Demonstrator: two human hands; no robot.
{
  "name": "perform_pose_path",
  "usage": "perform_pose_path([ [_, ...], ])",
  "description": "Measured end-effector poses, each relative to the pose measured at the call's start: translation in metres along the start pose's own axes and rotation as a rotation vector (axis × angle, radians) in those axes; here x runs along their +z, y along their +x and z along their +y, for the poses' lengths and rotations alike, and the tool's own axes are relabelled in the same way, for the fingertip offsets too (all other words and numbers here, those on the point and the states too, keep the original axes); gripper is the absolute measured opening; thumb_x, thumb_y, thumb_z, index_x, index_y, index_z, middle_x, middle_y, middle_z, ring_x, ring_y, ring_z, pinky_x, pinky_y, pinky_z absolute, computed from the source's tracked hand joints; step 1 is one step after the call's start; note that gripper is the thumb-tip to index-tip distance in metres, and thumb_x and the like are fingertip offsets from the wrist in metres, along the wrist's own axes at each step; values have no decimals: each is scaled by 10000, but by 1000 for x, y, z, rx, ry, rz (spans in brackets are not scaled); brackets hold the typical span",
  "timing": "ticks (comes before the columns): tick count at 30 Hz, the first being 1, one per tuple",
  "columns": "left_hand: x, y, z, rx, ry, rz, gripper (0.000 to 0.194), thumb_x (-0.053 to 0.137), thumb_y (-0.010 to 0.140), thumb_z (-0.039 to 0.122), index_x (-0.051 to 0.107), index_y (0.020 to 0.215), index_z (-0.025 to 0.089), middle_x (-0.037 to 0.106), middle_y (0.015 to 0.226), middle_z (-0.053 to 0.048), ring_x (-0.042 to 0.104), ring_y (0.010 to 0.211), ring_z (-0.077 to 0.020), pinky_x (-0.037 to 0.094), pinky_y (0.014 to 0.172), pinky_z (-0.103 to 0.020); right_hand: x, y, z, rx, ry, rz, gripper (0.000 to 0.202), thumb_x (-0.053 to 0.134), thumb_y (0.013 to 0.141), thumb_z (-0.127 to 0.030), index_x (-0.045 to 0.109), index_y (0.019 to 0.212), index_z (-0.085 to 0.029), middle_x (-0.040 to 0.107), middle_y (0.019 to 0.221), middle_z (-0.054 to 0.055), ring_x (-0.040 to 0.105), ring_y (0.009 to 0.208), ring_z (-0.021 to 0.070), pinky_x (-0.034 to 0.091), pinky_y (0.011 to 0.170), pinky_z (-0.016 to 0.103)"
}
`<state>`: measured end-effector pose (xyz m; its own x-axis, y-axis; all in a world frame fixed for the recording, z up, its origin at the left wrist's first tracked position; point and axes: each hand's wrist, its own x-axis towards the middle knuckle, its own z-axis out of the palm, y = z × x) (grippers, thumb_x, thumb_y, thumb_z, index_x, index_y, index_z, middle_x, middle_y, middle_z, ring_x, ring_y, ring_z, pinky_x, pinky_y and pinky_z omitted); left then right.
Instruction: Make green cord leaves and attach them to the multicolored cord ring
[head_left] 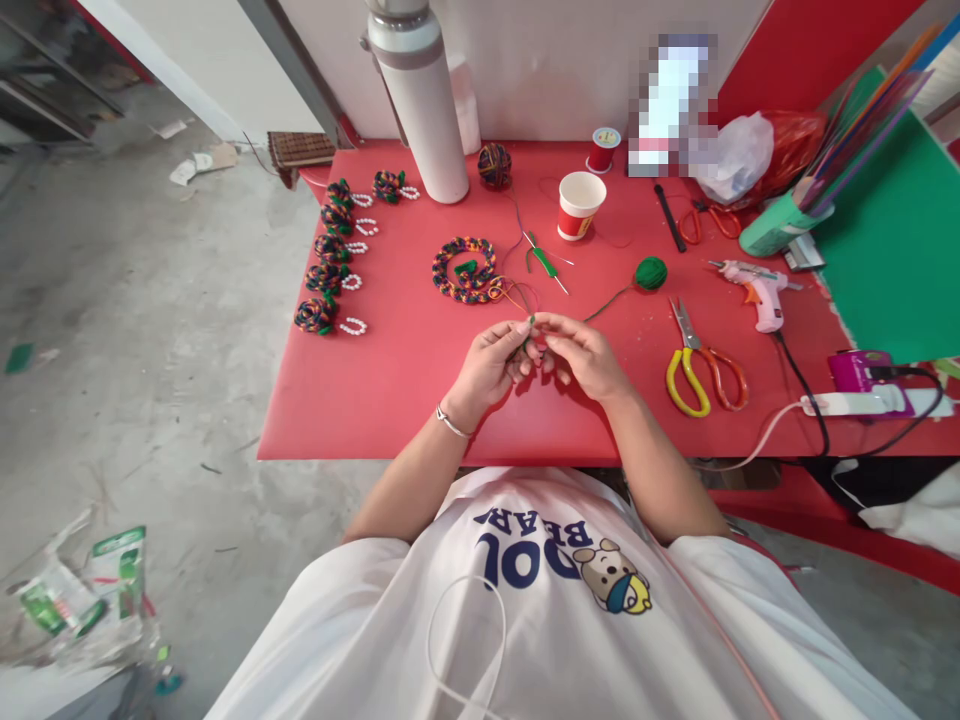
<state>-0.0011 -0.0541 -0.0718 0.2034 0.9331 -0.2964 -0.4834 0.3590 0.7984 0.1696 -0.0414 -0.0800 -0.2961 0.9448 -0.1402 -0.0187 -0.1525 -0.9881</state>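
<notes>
My left hand [491, 365] and my right hand [585, 355] meet above the front middle of the table, fingertips pinched together on a small bit of green yarn [532, 319]. How the yarn runs between the fingers is hard to make out. From the hands a green strand leads right to a green yarn ball [651, 273]. Just beyond my left hand lies a coiled multicoloured crocheted strip [442, 283] with green at its centre; thin loose strands trail from it toward my fingers. A crochet hook with a green grip [546, 263] rests past my fingertips.
Crocheted pieces with white bead loops [328, 277] line the left of the red table [360, 400]. Behind stand a white flask [424, 110], a multicoloured yarn ball [495, 166] and a paper cup [581, 205]. Scissors [694, 360], a glue gun [765, 295] and a power strip [855, 402] lie right.
</notes>
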Motion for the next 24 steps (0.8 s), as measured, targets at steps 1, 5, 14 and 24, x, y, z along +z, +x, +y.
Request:
perform_pose_path([
  [1,-2,1,1,18,-37,9,460,945,681,503,669,825,165,694,668,9,535,435,-61,377,360,-171,1,-1,0,54,27,-63,524,766,841,-524,724,1299,-273,813,1088,33,682,627,132,491,408,238],
  [5,-7,5,6,46,-154,54,402,943,711,395,621,810,175,691,737,33,464,445,-17,299,360,-143,4,-4,-5,96,-52,-120,424,818,804,-540,789,1079,-218,780,796,25,734,644,165,534,439,230],
  [14,-7,5,10,21,-263,112,274,849,850,257,596,794,167,679,762,38,430,454,2,281,376,-122,7,-4,-9,46,-194,-158,374,774,834,-573,758,821,-200,695,604,-5,628,509,120,499,474,235],
  [24,-3,4,12,-11,-211,171,164,788,830,30,741,947,134,785,843,-34,736,687,-85,517,546,-131,2,-2,0,-33,-324,-66,413,706,899,-589,823,977,-201,782,728,25,696,599,165,557,600,285],
])
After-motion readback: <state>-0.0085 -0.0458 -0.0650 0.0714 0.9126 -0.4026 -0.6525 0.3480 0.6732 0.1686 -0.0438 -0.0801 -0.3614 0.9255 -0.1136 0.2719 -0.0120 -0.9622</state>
